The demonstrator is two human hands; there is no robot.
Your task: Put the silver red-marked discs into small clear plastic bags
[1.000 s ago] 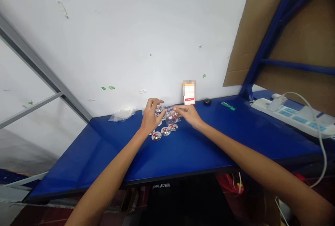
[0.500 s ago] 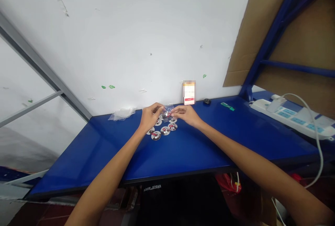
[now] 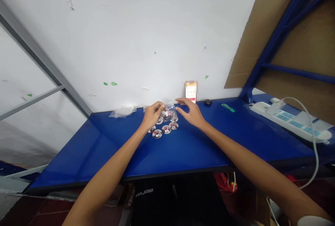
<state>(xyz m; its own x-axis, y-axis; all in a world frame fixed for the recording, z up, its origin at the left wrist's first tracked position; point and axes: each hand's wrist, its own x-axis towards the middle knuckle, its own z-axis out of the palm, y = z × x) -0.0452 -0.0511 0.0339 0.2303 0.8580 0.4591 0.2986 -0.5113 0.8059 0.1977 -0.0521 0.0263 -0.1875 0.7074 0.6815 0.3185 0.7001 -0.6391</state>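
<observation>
Pinching, apparently by its left edge, a clear bag [image 3: 172, 108] with a shiny disc [image 3: 168, 115] inside, in the left hand [image 3: 150, 117]. Could lose the bag from so light a one-sided grip, or spill the disc through a slack opening; too small to tell any open edge. Held just right of that pinch and just left of the right hand [image 3: 193, 114], thumb and fingers spread wide there; cannot tell about contact. Close below, on the blue worktop [image 3: 104, 149]: metal discs [image 3: 166, 129] with red loops. Farther out, flat clear bags [image 3: 122, 111] leftward, a propped phone [image 3: 191, 94] behind.
</observation>
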